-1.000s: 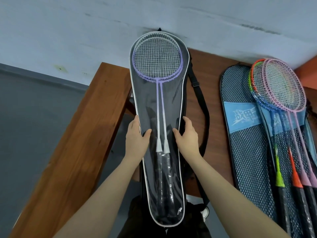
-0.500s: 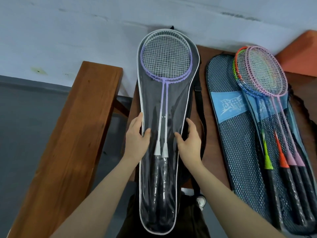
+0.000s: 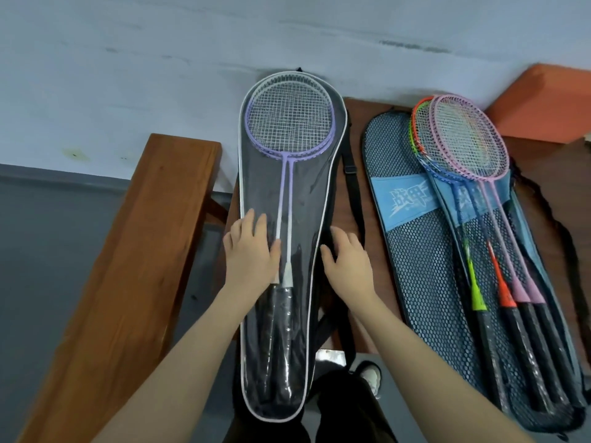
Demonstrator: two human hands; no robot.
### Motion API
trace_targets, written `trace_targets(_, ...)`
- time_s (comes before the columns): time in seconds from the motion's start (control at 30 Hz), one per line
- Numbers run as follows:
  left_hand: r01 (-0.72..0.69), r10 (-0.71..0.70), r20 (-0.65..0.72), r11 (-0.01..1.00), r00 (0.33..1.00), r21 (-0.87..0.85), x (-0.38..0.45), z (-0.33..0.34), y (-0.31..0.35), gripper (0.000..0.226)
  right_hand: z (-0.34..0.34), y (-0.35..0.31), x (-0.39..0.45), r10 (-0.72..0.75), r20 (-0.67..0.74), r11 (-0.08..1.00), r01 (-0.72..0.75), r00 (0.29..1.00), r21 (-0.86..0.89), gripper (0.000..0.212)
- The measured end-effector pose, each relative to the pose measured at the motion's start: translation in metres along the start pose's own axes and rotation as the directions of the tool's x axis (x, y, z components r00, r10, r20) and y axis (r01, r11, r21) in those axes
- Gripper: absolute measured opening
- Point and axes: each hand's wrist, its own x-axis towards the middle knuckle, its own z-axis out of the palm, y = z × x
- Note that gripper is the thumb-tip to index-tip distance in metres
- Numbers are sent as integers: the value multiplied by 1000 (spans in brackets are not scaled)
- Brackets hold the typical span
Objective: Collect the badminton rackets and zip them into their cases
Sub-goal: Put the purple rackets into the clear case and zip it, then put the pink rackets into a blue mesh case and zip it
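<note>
Already packed: purple rackets (image 3: 289,126) in clear case (image 3: 323,199), left hand (image 3: 252,254) and right hand (image 3: 348,263) flat, released; four rackets (image 3: 463,135) unpacked.

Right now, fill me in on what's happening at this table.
A person is packing badminton rackets. The left hand lies flat on the clear-fronted black case with white piping, over the two purple-and-white rackets inside. The right hand rests at the case's right edge. Whether its zip is closed cannot be told. To the right, four coloured rackets lie loose on top of blue mesh cases, not yet packed.
</note>
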Motion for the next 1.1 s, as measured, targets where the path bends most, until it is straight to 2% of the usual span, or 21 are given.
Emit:
trace_targets(0.1, -128, 127, -34, 991, 991, -29, -7, 6, 38, 46, -27, 27, -4, 8, -41, 997, -5, 999, 73, 32)
trace_targets(0.3, -294, 279, -122, 948, 952, -125, -18, 37, 128, 37, -95, 111, -13, 72, -92, 995, -66, 993, 73, 24)
trace_targets(0.4, -341, 333, -77, 925, 940, -169, -25, 65, 183, 32, -128, 171, -9, 117, -134, 992, -110, 984, 58, 18)
trace_targets(0.5, -315, 316, -26, 931, 949, -182, -31, 93, 233, 28, -156, 218, -5, 137, -130, 989, -143, 982, -44, 19)
trace_targets(0.6, -258, 271, 62, 953, 961, -161, -34, 119, 274, 31, -173, 249, -4, 92, -183, 962, -135, 979, -236, 35)
trace_targets(0.67, -192, 210, 140, 973, 968, -132, -35, 131, 296, 36, -179, 265, -4, 103, -198, 949, -156, 975, -274, 43)
trace_targets(0.77, -114, 132, 241, 990, 962, -86, -36, 146, 320, 46, -185, 283, -2, 191, -128, 948, -217, 973, -233, 50)
trace_targets(0.87, -90, 102, 276, 994, 956, -58, -36, 157, 339, 51, -186, 297, -1, 183, -30, 974, -185, 983, -134, 50)
trace_targets(0.97, -57, 69, 262, 997, 963, -50, -32, 166, 346, 51, -187, 302, -1, 148, -43, 989, -149, 988, -15, 51)
trace_targets(1.1, -21, 51, 182, 986, 982, -165, -26, 169, 350, 52, -187, 298, -1, 133, -35, 990, -132, 990, 40, 57)
